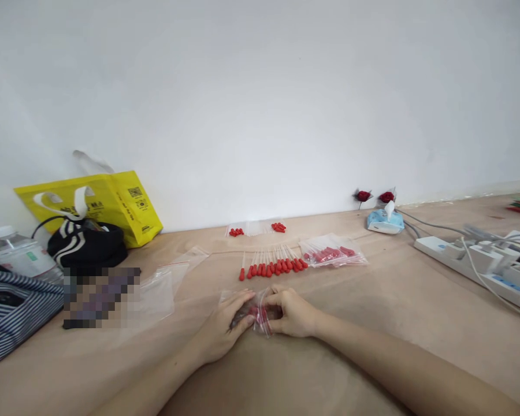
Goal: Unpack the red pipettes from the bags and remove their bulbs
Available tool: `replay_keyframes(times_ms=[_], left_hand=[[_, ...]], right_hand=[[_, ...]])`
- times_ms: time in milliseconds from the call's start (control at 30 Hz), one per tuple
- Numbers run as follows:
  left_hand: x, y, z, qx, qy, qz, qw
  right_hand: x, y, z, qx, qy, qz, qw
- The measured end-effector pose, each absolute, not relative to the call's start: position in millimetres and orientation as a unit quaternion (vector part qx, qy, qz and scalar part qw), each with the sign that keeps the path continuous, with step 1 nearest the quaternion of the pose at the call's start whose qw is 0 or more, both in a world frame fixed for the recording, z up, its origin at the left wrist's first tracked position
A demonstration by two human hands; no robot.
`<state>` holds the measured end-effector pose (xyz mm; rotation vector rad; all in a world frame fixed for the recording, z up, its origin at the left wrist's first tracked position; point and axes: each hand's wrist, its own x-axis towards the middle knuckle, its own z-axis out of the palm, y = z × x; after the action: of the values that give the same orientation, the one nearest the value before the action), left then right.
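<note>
Clear zip bag lies between our two hands, low over the tabletop, with some red pieces showing blurred through its film. Our left hand grips it from the nine o'clock side, thumb and fingers pinching the plastic; our right hand pinches the other end at three o'clock, its fingertips beside the red-lined seal. That seal line runs roughly from eleven to five, across the line joining our hands, and it is nearer our right hand than our left. The bag is crumpled, so we cannot fix its long axis firmly, though it seems to stretch from nine to three. From it, a row of red-bulbed droppers lies near, at about twelve to one o'clock, bulbs towards us and pale stems pointing away at twelve or slightly towards eleven; our right hand's fingertips are just below the row. A filled bag rests at one to two o'clock, nearer our right hand, while flat clear bags lie at ten, on our left hand's side.
</note>
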<state>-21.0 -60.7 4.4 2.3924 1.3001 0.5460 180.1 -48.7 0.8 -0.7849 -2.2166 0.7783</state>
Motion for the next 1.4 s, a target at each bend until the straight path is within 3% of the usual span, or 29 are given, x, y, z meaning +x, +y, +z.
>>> replay_keyframes(times_ms=[367,700,967,1167,1333,1400], left_hand=[[-20.7,-63.9,13.1,0.85,0.464,0.149,0.198],[-33.9,-70.5,23.3,0.857,0.462,0.055,0.222],[-16.1,-45.2,22.6,0.786,0.547,0.212,0.196],[-20.0,-29.2,29.3,0.733,0.587,0.047,0.34],[-69.0,-39.1,53.3,0.713,0.618,0.131,0.304],[-100.6,-36.4,61.5,0.667,0.678,0.189,0.244]], right_hand=[[176.6,-58.9,3.5,-0.347,-0.83,0.273,0.34],[227.8,-48.0,-5.3,-0.396,-0.803,0.252,0.367],[221.8,-45.8,-6.3,-0.4,-0.835,0.197,0.321],[226.1,-42.0,-5.8,-0.414,-0.814,0.269,0.306],[225.5,-42.4,-5.5,-0.435,-0.8,0.279,0.303],[224.1,-42.7,-5.0,-0.44,-0.795,0.293,0.299]])
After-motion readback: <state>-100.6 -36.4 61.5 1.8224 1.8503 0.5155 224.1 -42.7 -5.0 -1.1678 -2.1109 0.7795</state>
